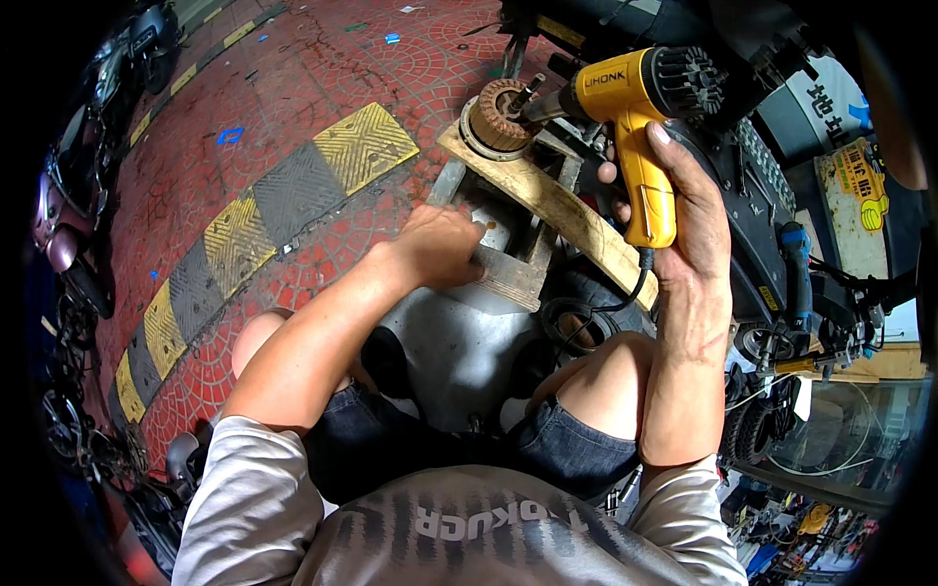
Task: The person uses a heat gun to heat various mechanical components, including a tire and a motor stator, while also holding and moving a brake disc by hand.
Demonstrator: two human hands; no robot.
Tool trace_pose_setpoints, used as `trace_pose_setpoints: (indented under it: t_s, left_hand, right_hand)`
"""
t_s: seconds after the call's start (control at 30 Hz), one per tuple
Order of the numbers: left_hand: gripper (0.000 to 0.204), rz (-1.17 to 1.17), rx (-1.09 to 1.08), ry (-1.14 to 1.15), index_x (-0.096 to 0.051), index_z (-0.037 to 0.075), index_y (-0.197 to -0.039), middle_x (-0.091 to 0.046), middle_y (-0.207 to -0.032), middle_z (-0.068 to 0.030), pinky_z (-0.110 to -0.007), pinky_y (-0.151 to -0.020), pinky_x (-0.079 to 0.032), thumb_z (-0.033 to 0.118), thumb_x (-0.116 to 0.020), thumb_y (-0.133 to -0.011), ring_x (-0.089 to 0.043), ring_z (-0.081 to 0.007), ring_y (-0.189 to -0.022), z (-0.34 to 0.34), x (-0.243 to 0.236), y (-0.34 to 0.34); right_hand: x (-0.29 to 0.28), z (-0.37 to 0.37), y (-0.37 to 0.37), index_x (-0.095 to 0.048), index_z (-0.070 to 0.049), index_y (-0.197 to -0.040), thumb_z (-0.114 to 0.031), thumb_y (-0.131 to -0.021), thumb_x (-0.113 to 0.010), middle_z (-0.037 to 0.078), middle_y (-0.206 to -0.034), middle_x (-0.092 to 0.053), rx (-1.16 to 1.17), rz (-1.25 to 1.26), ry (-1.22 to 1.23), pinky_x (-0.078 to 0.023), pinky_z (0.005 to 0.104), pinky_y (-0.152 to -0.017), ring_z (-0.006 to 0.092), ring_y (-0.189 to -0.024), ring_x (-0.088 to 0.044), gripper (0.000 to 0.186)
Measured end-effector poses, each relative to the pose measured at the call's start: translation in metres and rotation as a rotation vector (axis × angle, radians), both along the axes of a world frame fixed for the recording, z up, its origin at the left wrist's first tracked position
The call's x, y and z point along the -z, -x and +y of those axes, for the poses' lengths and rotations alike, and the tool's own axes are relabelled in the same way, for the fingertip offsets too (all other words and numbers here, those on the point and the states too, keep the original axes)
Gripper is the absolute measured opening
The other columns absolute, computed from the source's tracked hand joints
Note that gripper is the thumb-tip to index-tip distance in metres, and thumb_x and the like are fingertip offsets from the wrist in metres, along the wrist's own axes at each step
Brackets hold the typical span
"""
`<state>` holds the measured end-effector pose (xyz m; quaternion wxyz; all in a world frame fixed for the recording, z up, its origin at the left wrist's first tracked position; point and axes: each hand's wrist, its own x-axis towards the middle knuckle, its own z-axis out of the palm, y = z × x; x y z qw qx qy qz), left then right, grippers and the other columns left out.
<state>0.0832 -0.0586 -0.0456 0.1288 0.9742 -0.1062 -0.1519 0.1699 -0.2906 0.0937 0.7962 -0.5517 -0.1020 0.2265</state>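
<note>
My right hand [696, 205] is wrapped round the handle of a yellow heat gun [611, 86] with a black, slotted rear end. Its metal nozzle points left, at a motor core [500, 119] with copper windings, and a shaft stands up from the core. That core sits in a round metal rim on the far end of a wooden plank [576, 220]. Below the plank is a worn wooden frame [513, 278]. My left hand [442, 244] is closed over the frame's near bar, its fingertips mostly hidden. A black cord [643, 278] hangs from the heat gun's handle.
A yellow and black speed bump [293, 190] crosses the red patterned paving at left. Parked motorbikes [73, 234] line the far left. To the right are a black bench [747, 186], a blue power tool [796, 273] and tyres [757, 430]. A coiled ring [576, 327] lies by my right knee.
</note>
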Motion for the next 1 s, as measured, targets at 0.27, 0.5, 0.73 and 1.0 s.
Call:
trace_pose_setpoints:
  t_s: [0.27,0.5,0.73,1.0]
  left_hand:
    - [0.048,-0.023,0.004,-0.009,-0.073,0.002,-0.112,-0.07,-0.115,-0.0184,-0.049,-0.099,-0.052,0.043,-0.078,-0.089,-0.066,-0.0385,-0.116,0.0,0.001,0.001]
    - [0.046,-0.091,0.014,0.023,-0.075,0.002,-0.107,-0.074,-0.109,-0.0201,-0.05,-0.097,-0.052,0.044,-0.078,-0.087,-0.069,-0.0387,-0.112,0.002,0.008,0.002]
    - [0.048,-0.055,0.023,0.012,-0.073,0.002,-0.11,-0.071,-0.113,-0.0193,-0.05,-0.095,-0.053,0.043,-0.079,-0.087,-0.067,-0.0395,-0.114,0.001,0.004,0.0]
    - [0.047,-0.093,0.023,0.018,-0.074,0.002,-0.107,-0.072,-0.113,-0.019,-0.05,-0.095,-0.053,0.043,-0.079,-0.086,-0.068,-0.0391,-0.112,0.002,0.006,0.001]
  right_hand:
    - [0.001,0.002,-0.002,-0.067,0.001,-0.126,-0.033,-0.103,-0.071,0.011,-0.1,-0.076,-0.03,-0.003,0.009,-0.059,0.025,-0.058,0.0172,-0.083,-0.076,0.042]
    - [0.001,0.005,-0.002,-0.067,0.002,-0.126,-0.033,-0.103,-0.07,0.011,-0.1,-0.075,-0.049,-0.028,-0.002,-0.059,0.0241,-0.058,0.0165,-0.081,-0.075,0.042]
    - [0.003,0.005,-0.003,-0.066,0.004,-0.128,-0.033,-0.104,-0.069,0.012,-0.1,-0.074,-0.088,-0.037,-0.045,-0.061,0.0248,-0.058,0.0169,-0.08,-0.074,0.044]
    - [0.002,0.01,0.002,-0.067,0.006,-0.125,-0.031,-0.103,-0.071,0.012,-0.098,-0.074,-0.062,-0.033,-0.048,-0.062,0.0252,-0.055,0.0169,-0.077,-0.074,0.044]
